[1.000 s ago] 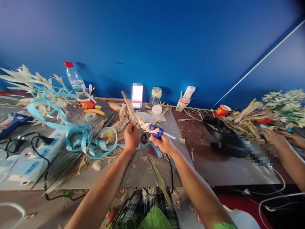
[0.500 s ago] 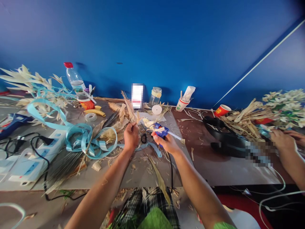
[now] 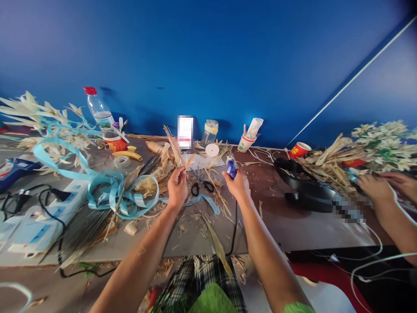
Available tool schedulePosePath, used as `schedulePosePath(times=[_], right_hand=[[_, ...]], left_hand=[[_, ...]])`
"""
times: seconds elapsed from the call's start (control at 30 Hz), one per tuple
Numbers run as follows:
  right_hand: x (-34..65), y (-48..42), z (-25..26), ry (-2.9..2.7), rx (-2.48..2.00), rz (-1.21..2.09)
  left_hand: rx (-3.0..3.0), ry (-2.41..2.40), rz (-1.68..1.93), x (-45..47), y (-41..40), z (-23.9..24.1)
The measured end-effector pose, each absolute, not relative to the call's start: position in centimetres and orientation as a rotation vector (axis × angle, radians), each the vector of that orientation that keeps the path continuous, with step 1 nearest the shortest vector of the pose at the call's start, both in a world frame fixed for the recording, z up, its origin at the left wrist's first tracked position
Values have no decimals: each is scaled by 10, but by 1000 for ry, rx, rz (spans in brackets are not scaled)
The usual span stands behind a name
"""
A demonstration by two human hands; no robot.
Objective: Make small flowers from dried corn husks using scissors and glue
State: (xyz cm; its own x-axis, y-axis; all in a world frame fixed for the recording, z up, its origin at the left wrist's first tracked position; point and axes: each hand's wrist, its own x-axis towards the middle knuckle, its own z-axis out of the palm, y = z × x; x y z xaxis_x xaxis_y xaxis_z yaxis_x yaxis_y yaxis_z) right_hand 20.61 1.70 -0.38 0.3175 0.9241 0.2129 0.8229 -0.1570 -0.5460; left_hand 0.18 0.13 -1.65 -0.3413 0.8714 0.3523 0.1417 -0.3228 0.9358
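My left hand is closed in a pinch on a small piece of pale dried husk that sticks up past the fingertips. To the right, my right hand is wrapped round a blue glue gun, its front end pointing away toward the wall. A black cord hangs down from below that hand. Between the hands lie scissors with black handles, among thin dry stalks. Behind them is a white sheet of paper. A light blue ribbon lies in loops left of my left hand.
A power strip and another glue gun lie at the left. Along the wall stand a water bottle, a glass jar and paper cups. At the right, another person's hands are near husk bundles and a black object.
My right hand has turned the glue gun from pointing right to pointing away, and it has moved away from my left hand. The scissors between the hands now show more fully.
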Motion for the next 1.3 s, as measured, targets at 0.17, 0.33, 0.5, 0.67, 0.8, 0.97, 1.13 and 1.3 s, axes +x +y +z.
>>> schedulePosePath(times=[0.17, 0.33, 0.5, 0.67, 0.8, 0.97, 1.13, 1.3], right_hand=[[211, 24, -18, -1579, -2166, 258], [215, 24, -19, -1710, -2276, 376], [217, 19, -9, -1608, -2100, 218], [194, 12, -7, -1540, -1382, 541], [167, -2, -8, -1699, -1104, 702], [152, -13, -6, -1823, -952, 615], [153, -15, -4, -1873, -878, 500], [153, -15, -7, -1929, -895, 399]], left_hand=[[1299, 1303, 1740, 2, 3, -21], [1239, 1217, 1755, 3, 4, -24], [1229, 1166, 1738, 3, 3, -23], [1242, 1192, 1695, 7, 0, -21], [1380, 1252, 1587, 10, -5, -16], [1461, 1212, 1505, 14, -9, -15], [1428, 1207, 1474, 18, -11, -15], [1503, 1264, 1459, 17, -11, -15]])
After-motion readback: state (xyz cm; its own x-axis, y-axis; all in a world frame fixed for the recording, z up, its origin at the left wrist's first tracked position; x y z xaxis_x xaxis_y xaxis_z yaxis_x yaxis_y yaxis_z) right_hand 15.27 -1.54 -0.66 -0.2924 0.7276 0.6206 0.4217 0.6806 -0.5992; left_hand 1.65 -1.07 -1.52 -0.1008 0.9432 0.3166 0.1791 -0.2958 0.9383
